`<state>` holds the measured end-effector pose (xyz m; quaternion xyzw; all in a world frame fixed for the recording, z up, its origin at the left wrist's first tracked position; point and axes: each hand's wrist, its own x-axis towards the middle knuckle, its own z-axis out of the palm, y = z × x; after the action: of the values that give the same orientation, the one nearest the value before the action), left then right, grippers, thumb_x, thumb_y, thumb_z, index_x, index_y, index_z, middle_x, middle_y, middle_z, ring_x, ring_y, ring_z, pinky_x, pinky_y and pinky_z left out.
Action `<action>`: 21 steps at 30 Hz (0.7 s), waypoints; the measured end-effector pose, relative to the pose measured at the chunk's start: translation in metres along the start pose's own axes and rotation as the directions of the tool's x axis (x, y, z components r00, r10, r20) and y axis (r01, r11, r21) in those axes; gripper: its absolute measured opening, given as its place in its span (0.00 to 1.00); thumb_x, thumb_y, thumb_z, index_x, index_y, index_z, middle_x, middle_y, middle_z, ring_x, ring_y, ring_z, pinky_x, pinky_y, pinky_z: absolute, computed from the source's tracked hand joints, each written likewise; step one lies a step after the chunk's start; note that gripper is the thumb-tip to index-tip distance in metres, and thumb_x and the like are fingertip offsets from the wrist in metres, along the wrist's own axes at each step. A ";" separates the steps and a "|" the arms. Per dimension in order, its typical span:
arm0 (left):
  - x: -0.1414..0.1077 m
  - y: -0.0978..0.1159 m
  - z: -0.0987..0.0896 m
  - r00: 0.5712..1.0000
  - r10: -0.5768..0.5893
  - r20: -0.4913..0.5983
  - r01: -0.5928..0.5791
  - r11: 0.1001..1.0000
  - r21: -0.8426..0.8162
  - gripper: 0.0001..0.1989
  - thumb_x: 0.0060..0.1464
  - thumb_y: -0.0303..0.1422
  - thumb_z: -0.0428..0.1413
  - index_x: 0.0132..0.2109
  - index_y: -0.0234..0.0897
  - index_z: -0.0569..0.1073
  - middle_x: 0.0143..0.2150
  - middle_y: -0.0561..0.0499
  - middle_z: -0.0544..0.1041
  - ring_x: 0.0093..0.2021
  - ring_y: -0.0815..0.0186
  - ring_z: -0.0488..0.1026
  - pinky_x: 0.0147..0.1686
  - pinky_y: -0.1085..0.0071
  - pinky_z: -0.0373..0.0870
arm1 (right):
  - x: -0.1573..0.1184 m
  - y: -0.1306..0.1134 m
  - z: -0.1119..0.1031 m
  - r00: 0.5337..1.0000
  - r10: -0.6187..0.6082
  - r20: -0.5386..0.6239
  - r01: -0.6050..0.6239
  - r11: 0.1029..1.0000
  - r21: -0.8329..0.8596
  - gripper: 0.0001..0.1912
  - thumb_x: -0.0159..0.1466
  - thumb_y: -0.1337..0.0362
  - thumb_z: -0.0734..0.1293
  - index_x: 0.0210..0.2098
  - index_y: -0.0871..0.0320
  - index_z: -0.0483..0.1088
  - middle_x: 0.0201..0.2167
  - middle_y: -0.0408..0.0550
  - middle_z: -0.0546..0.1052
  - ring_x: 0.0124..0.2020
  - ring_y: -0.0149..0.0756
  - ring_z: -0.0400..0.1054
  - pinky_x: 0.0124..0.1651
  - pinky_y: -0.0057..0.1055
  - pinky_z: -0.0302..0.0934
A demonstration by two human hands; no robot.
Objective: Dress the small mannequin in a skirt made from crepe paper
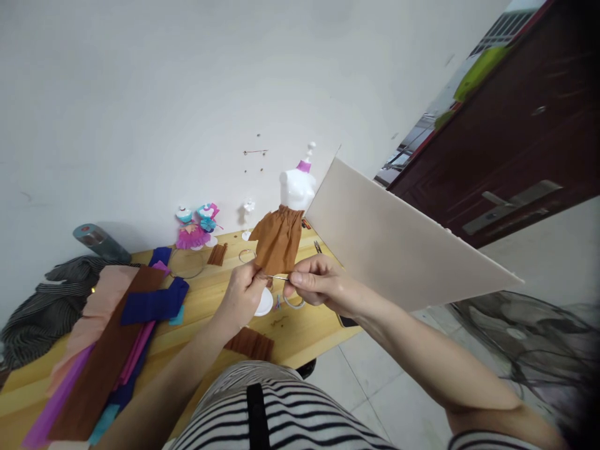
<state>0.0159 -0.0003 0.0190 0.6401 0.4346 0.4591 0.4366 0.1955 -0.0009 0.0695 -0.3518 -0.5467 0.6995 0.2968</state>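
Note:
A small white dress form (299, 189) stands on the table with a gathered brown skirt (280, 240) round its lower part and a purple band at its neck. At the skirt's lower edge, my left hand (241, 295) is closed, pinching the hem between thumb and fingers. My right hand (321, 282) is closed on a thin metal needle (279, 277), which points left toward the pinched hem. Whether thread runs through the needle is too small to tell. Below my hands, a round white base (265, 302) rests on the table.
Folded cloth strips, among them a brown strip (107, 356) and a blue strip (152, 306), cover the table's left. Two small dressed forms (194, 228) and a bottle (100, 242) stand near the wall. A large white board (398, 244) leans at the right, beside a fan (520, 334).

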 end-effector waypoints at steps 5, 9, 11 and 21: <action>-0.002 0.002 0.000 1.000 -0.025 0.018 0.026 0.999 -0.035 0.15 0.54 0.38 0.50 0.23 0.37 0.67 0.18 0.56 0.64 0.20 0.70 0.61 0.23 0.72 0.57 | 0.000 0.001 -0.002 1.000 0.003 0.003 -0.003 1.000 0.000 0.21 0.56 0.50 0.71 0.26 0.65 0.75 0.09 0.31 0.54 0.12 0.20 0.41 0.17 0.26 0.32; -0.001 0.004 0.001 1.000 -0.021 0.020 0.022 0.999 -0.049 0.16 0.54 0.39 0.49 0.22 0.36 0.67 0.18 0.56 0.64 0.20 0.70 0.61 0.23 0.72 0.57 | 0.001 0.001 -0.002 1.000 0.000 0.000 0.000 1.000 0.002 0.21 0.56 0.50 0.71 0.26 0.65 0.75 0.09 0.31 0.53 0.12 0.20 0.41 0.17 0.26 0.32; -0.001 0.003 0.002 1.000 -0.015 0.011 0.015 0.999 -0.043 0.16 0.55 0.39 0.49 0.22 0.36 0.66 0.19 0.55 0.65 0.21 0.70 0.61 0.23 0.72 0.57 | 0.001 0.000 -0.001 1.000 -0.006 0.001 0.006 1.000 0.005 0.20 0.55 0.50 0.71 0.25 0.65 0.75 0.09 0.31 0.54 0.12 0.20 0.41 0.17 0.26 0.33; -0.002 -0.003 0.002 1.000 -0.013 -0.008 0.014 0.999 0.036 0.14 0.55 0.36 0.48 0.24 0.37 0.67 0.20 0.55 0.67 0.21 0.70 0.61 0.23 0.72 0.56 | 0.002 0.001 0.000 1.000 -0.016 -0.003 0.016 1.000 0.003 0.20 0.55 0.50 0.71 0.25 0.65 0.75 0.09 0.31 0.55 0.12 0.20 0.42 0.17 0.25 0.34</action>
<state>0.0171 -0.0022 0.0147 0.6433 0.4488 0.4506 0.4262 0.1946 0.0010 0.0685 -0.3482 -0.5480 0.6973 0.3036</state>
